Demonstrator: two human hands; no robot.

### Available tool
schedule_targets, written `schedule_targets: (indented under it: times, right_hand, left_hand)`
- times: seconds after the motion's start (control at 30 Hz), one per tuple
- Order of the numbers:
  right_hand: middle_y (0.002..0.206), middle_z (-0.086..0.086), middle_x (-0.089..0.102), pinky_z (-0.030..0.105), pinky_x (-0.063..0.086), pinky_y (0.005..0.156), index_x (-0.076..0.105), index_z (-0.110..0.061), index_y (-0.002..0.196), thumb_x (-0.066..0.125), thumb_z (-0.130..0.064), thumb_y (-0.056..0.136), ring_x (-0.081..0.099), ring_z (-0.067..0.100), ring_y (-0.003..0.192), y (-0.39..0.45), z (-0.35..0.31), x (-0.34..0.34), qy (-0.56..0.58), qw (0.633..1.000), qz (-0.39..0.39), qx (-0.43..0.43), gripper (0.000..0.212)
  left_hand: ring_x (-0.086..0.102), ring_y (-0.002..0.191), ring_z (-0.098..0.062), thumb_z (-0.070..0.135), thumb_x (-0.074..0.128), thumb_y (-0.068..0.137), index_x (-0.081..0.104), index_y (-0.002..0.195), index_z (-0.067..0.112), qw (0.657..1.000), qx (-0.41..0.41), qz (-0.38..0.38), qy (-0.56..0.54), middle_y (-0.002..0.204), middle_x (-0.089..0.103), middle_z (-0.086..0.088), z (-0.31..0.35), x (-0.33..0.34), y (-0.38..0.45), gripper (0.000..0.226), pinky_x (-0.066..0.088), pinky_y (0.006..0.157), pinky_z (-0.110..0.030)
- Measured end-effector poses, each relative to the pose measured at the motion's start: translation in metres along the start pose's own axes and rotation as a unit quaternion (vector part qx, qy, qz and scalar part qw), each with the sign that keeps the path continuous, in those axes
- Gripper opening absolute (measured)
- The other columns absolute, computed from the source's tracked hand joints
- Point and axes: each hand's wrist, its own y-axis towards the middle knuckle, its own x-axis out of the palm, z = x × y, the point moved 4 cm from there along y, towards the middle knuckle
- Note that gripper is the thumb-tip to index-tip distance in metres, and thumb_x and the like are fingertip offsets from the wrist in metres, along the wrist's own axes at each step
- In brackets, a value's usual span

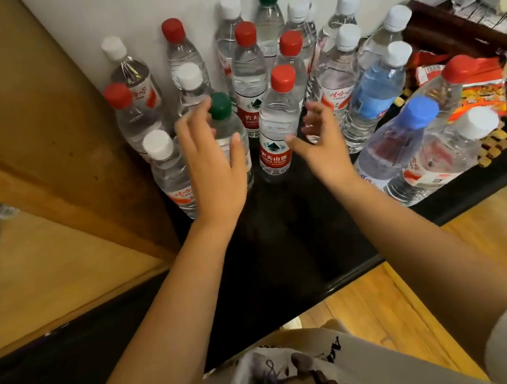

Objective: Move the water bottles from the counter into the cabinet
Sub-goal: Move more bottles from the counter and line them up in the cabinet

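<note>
Against the white wall (136,1), at the back of the glossy black desk (281,220), your water bottles (249,73) stand upright in a tight cluster, clear ribbed plastic with red, white, green and blue caps. Both your hands are spread open and empty: your left hand (212,161) nears the green-capped bottle (229,127), your right hand (320,147) sits just beside the red-capped bottle (275,124), likely to take one each. Left of that wall, the wooden cabinet (29,140) stands close.

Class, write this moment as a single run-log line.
left hand: open, at green-capped bottle | right hand: open, beside red-capped bottle | bottles on counter | none held
</note>
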Motion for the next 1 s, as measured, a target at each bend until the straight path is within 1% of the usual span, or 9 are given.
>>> schedule_targets:
  times: [0.07, 0.13, 0.23, 0.4, 0.57, 0.67, 0.77, 0.87, 1.0]
  right_hand:
    - [0.126, 0.011, 0.047, 0.04, 0.042, 0.101, 0.038, -0.011, 0.131, 0.072, -0.014, 0.077, 0.049, 0.021, 0.114, 0.013, -0.015, 0.005, -0.009, 0.999, 0.004, -0.031, 0.064]
    - [0.128, 0.011, 0.045, 0.039, 0.039, 0.104, 0.039, -0.013, 0.131, 0.074, -0.021, 0.076, 0.046, 0.023, 0.118, 0.022, -0.025, 0.01, -0.025, 0.998, 0.009, -0.051, 0.066]
    - [0.128, 0.011, 0.041, 0.036, 0.035, 0.106, 0.039, -0.01, 0.13, 0.074, -0.031, 0.077, 0.043, 0.024, 0.122, 0.029, -0.031, 0.017, -0.07, 0.995, 0.02, -0.071, 0.067]
    - [0.122, 0.006, 0.05, 0.028, 0.039, 0.092, 0.044, -0.01, 0.124, 0.064, -0.032, 0.086, 0.047, 0.014, 0.108, 0.034, -0.031, 0.017, -0.061, 0.994, 0.014, -0.091, 0.048]
    - [0.11, -0.002, 0.06, 0.029, 0.042, 0.091, 0.049, -0.01, 0.121, 0.061, -0.025, 0.088, 0.054, 0.014, 0.102, 0.027, -0.034, 0.008, -0.082, 0.986, -0.063, -0.134, 0.038]
    - [0.105, -0.002, 0.06, 0.036, 0.044, 0.092, 0.051, -0.013, 0.119, 0.061, -0.026, 0.087, 0.056, 0.018, 0.1, 0.012, -0.032, 0.004, -0.089, 0.981, -0.104, -0.136, 0.036]
    - [0.104, 0.003, 0.064, 0.043, 0.045, 0.092, 0.053, -0.018, 0.118, 0.061, -0.031, 0.086, 0.058, 0.024, 0.1, -0.008, -0.027, 0.002, -0.084, 0.977, -0.137, -0.137, 0.035]
    - [0.103, -0.003, 0.062, 0.043, 0.044, 0.093, 0.053, -0.021, 0.119, 0.061, -0.033, 0.085, 0.057, 0.019, 0.099, -0.029, -0.022, -0.003, -0.072, 0.977, -0.145, -0.14, 0.037]
    - [0.105, -0.006, 0.065, 0.041, 0.046, 0.093, 0.053, -0.028, 0.119, 0.06, -0.037, 0.083, 0.06, 0.016, 0.102, -0.058, -0.015, -0.011, -0.067, 0.973, -0.173, -0.139, 0.037]
  left_hand:
    - [0.04, 0.124, -0.018, 0.009, 0.055, 0.088, 0.038, 0.135, 0.006, 0.999, -0.003, -0.001, 0.037, 0.133, 0.038, -0.015, 0.001, -0.003, 0.016, 0.05, 0.03, 0.106, -0.019]
    - [0.039, 0.128, -0.02, 0.012, 0.049, 0.093, 0.035, 0.138, 0.009, 0.997, -0.029, -0.06, 0.049, 0.137, 0.039, -0.012, -0.003, 0.0, 0.028, 0.047, 0.029, 0.11, -0.027]
    - [0.046, 0.122, -0.018, 0.012, 0.044, 0.096, 0.036, 0.135, 0.01, 0.99, -0.047, -0.135, 0.009, 0.133, 0.047, -0.009, -0.006, 0.005, 0.031, 0.04, 0.036, 0.103, -0.027]
    - [0.05, 0.101, -0.01, 0.011, 0.054, 0.092, 0.038, 0.125, 0.004, 0.987, -0.07, -0.142, -0.034, 0.11, 0.051, 0.001, -0.006, 0.006, 0.026, 0.037, 0.034, 0.083, -0.011]
    - [0.048, 0.097, -0.013, 0.019, 0.056, 0.092, 0.046, 0.119, 0.003, 0.988, -0.024, -0.15, 0.014, 0.108, 0.054, -0.006, -0.007, 0.003, 0.015, 0.033, 0.029, 0.077, -0.012]
    - [0.047, 0.094, -0.012, 0.019, 0.056, 0.092, 0.048, 0.116, 0.003, 0.988, -0.012, -0.152, 0.027, 0.104, 0.053, -0.002, -0.005, -0.003, 0.007, 0.03, 0.028, 0.074, -0.012]
    - [0.048, 0.095, -0.012, 0.02, 0.055, 0.092, 0.048, 0.117, 0.004, 0.985, -0.012, -0.172, 0.028, 0.106, 0.055, -0.004, -0.002, -0.008, -0.005, 0.03, 0.029, 0.076, -0.013]
    - [0.05, 0.098, -0.012, 0.023, 0.054, 0.093, 0.047, 0.119, 0.007, 0.982, -0.024, -0.187, 0.027, 0.108, 0.057, -0.004, -0.001, -0.02, -0.02, 0.032, 0.033, 0.08, -0.017]
    - [0.051, 0.089, -0.01, 0.026, 0.054, 0.092, 0.049, 0.116, 0.013, 0.976, -0.015, -0.214, 0.031, 0.099, 0.054, 0.005, 0.002, -0.04, -0.047, 0.028, 0.036, 0.073, -0.009]
